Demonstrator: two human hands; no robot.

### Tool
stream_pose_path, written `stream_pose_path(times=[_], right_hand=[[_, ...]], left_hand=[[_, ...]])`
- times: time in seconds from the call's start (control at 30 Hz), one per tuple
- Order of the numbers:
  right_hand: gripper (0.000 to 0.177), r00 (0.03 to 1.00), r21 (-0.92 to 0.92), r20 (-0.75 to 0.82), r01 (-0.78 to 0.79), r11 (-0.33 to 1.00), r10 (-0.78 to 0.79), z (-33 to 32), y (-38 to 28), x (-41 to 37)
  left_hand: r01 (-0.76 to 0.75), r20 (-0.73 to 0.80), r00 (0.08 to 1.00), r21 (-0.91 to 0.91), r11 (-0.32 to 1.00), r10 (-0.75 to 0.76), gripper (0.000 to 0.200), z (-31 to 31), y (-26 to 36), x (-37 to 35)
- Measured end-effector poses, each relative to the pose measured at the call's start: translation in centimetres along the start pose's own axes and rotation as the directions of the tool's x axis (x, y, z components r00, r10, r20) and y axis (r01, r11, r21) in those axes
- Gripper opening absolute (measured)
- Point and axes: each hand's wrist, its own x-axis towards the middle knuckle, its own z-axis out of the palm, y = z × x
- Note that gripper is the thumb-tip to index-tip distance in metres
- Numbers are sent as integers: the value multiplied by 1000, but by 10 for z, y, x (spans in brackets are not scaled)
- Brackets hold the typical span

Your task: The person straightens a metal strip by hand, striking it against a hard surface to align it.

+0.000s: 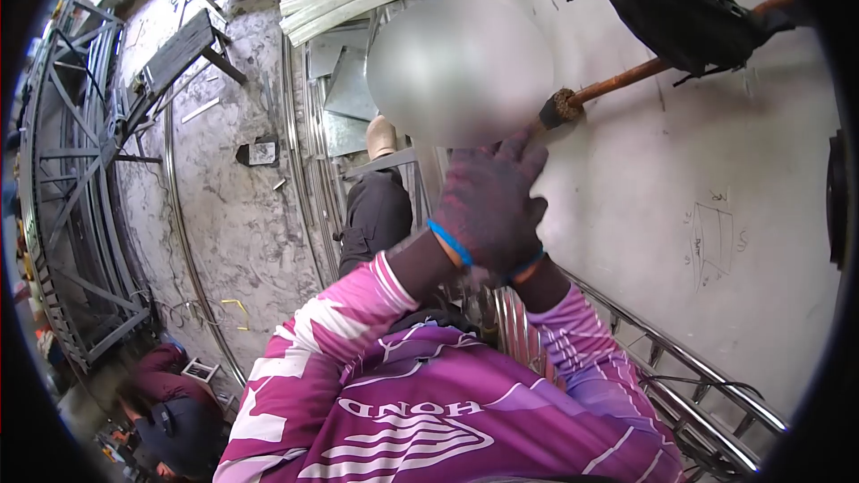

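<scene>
My left hand [490, 201], in a dark glove with reddish patches and a blue band at the wrist, is stretched out in front of my chest. Its fingers point forward and the thumb stands off to the right. Beneath it lies my right hand [528, 270], gloved too and mostly covered, so its fingers are hidden. Just beyond the left fingertips is the dark end of a brown rod [622, 80] with a rough, frayed collar; it overlaps the fingertips in this view. A round blurred patch [461, 72] hides what is directly ahead.
A black cloth or bag [684, 13] hangs across the rod by the pale wall [653, 188], which bears a pencilled sketch. Shiny metal tubes [680, 358] run along the lower right. Metal sheets [349, 85], long strips and a steel frame [76, 179] lie left. Another person [183, 425] is at lower left.
</scene>
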Motion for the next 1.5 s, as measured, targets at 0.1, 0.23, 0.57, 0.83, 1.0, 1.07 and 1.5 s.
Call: stream_pose_path(times=[0.1,0.23,0.57,0.83,1.0,1.07,1.5], right_hand=[[77,999,-63,31,34,997,-32,-1,-1,30],[72,983,-241,184,15,970,30,-17,3,76],[69,999,-221,-28,-41,974,36,-12,-26,-54],[30,988,261,-155,65,963,-24,-63,-33,-88],[62,942,-50,-332,-69,996,49,-59,-41,-95],[67,955,5,-271,-123,992,120,-58,-35,-98],[67,980,161,-47,-182,970,191,-52,-33,-87]], left_hand=[[17,-139,990,-64,998,-25,61,-11,-59,50],[43,-205,977,-41,998,-51,60,-25,-125,117],[-124,-175,981,-260,958,80,50,-19,-42,18],[-76,-277,839,-912,404,-467,44,-33,-51,-26],[149,-382,832,-543,827,-401,74,9,-66,-57],[314,-240,855,-464,828,-459,98,26,-56,-70],[254,-210,796,-737,627,-568,109,36,-80,-55]])
